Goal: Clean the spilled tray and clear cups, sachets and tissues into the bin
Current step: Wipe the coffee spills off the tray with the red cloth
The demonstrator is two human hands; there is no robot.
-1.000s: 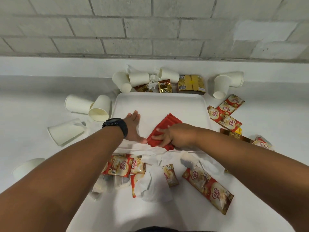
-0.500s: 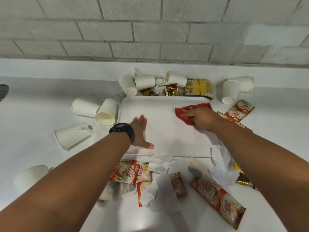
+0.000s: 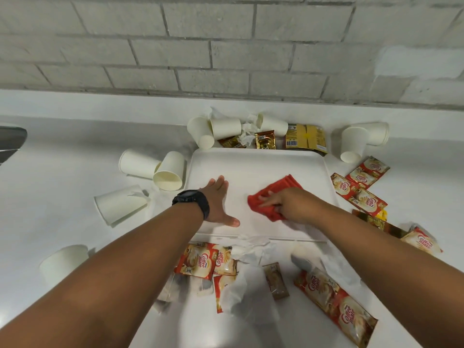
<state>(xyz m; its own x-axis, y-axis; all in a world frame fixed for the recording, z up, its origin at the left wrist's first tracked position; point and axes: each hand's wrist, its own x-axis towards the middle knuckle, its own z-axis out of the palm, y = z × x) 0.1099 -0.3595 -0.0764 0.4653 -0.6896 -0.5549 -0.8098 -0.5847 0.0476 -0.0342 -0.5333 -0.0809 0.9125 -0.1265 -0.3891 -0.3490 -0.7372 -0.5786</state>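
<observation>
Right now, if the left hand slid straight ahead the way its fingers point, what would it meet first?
Bare tray first, then its far rim. Beyond that, probably the tipped paper cups by the wall. The left hand lies flat; depth is unclear.

Tray point(image 3: 258, 164) middle is wide open, but it's boxed in: tipped cups point(image 3: 168, 170) left and far, sachets point(image 3: 359, 194) right, tissues point(image 3: 251, 249) near. Far-left worktop point(image 3: 62, 156) is bare.

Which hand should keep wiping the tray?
Probably the right hand: it already presses the red cloth onto the white tray. The left hand lies flat, steadying the tray.
</observation>
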